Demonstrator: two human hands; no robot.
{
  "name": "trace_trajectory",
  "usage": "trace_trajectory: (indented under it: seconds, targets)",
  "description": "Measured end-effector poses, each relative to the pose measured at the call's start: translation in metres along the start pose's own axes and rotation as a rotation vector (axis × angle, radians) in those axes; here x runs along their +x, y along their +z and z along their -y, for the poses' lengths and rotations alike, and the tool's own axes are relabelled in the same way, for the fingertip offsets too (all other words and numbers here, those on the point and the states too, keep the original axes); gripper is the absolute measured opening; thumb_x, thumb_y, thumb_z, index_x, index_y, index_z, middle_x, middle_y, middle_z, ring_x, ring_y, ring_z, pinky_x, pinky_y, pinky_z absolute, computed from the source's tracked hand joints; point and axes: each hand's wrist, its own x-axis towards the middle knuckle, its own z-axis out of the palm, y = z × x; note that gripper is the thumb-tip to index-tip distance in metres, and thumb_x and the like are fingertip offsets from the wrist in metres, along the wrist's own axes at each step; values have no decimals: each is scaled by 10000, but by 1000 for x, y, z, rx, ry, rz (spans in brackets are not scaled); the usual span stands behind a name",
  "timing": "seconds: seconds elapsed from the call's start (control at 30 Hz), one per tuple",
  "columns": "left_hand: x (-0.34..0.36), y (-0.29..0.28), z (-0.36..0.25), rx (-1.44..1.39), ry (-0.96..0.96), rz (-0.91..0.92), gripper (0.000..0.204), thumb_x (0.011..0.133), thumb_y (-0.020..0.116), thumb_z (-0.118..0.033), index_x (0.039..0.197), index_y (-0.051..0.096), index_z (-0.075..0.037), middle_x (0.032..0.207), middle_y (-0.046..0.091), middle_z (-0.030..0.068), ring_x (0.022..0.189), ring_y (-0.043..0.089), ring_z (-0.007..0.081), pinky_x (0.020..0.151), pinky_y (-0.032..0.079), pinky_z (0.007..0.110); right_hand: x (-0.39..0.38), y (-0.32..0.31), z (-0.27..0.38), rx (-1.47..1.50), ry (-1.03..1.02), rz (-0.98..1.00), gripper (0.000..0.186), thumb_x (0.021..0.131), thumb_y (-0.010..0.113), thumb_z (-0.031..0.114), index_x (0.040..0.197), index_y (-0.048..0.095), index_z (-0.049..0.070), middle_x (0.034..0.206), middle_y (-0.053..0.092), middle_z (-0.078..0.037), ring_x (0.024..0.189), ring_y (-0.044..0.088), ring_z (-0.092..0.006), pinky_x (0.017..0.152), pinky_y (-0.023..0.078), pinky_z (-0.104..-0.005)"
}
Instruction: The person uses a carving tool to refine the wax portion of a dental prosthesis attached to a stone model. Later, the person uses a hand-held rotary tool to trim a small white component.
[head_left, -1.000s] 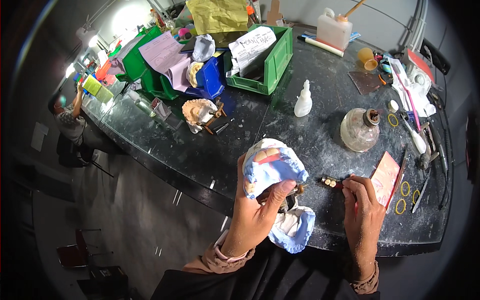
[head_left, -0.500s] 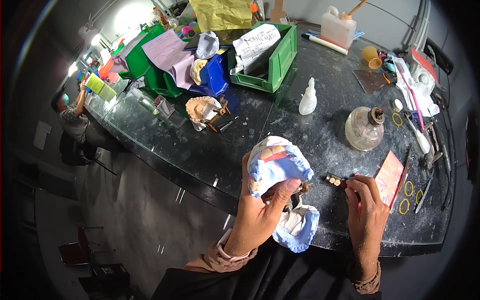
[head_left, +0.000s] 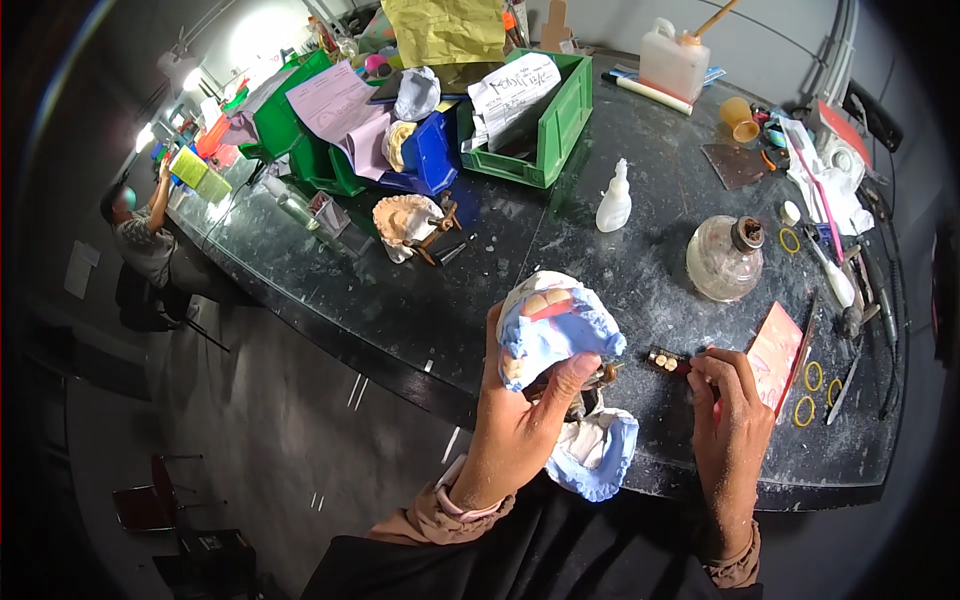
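Observation:
In my left hand (head_left: 515, 430) I hold a hinged dental articulator, its metal frame (head_left: 588, 400) partly hidden by my thumb. The upper blue-and-white dental cast (head_left: 570, 338) is swung open toward me, with a few tooth-coloured teeth set in pink wax along its ridge. Below it hangs the lower blue-and-white cast (head_left: 597, 458), near the table's front edge. The fingers of my right hand (head_left: 735, 415) are closed on one end of a small dark strip of artificial teeth (head_left: 665, 361), low over the tabletop. Right of this hand lies a pink wax sheet (head_left: 776, 345).
A round glass jar (head_left: 722, 262) and a white dropper bottle (head_left: 614, 200) stand beyond my hands. Yellow rubber bands (head_left: 804, 410) and hand tools lie at the right. Another articulator with a cast (head_left: 402, 222) sits before green bins (head_left: 560, 130). A person (head_left: 150, 240) sits far left.
Both hands keep their holds and nearly the same places. The whole view has shifted very slightly; nothing was picked up or put down.

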Motion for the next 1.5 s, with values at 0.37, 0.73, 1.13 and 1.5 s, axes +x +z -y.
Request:
trace_trajectory:
  seconds: [0.37,0.73,1.13,1.5]
  targets:
    - [0,0,0,-42,-20,12,424,876,601,-67,1246,411,14,1166,423,102,1021,527,168,816,476,272,0,1,0,1,-10,-6,99,794,646,31,877,593,30,931,621,-79,732,652,-272,609,514,-334]
    - [-1,1,0,5,53,0,417,880,600,-83,1242,417,16,1169,441,110,1007,531,155,804,474,262,1,-1,2,21,-7,-12,122,769,655,-4,871,592,21,904,626,-84,877,659,-266,682,519,-332]
    - [0,1,-1,2,87,3,422,882,598,-87,1247,410,10,1180,438,107,1005,534,151,797,475,255,1,-1,1,47,-43,-42,149,760,659,-19,882,589,27,886,626,-95,902,656,-277,709,518,-339]
    - [1,2,-1,-36,88,24,424,880,593,-61,1250,397,5,1181,436,104,1024,532,155,833,470,263,0,-1,1,52,-25,-66,142,760,669,-8,872,590,31,888,624,-89,841,660,-262,664,514,-325]
